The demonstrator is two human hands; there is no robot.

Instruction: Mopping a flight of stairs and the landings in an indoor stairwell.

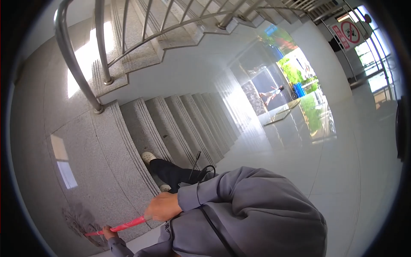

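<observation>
A string mop with a red-pink handle (130,222) slants low across the stair landing. Its grey strand head (78,220) lies spread on the speckled stone floor. Low on the handle, close to the strands, is my left hand (110,232), with its fingers wrapped around it. Farther up, my right hand (163,206) grips the handle near its upper end. Both arms are in grey sleeves. My feet in pale clogs (148,157) are on the step just below the landing.
Grooved stone steps (173,119) descend behind me. A steel handrail (75,67) stands at the landing's edge beside another flight. A glossy white wall (289,167) flanks the steps. A prohibition sign (350,33) hangs on a railing. Beyond a bright doorway, a person (272,94) is outside.
</observation>
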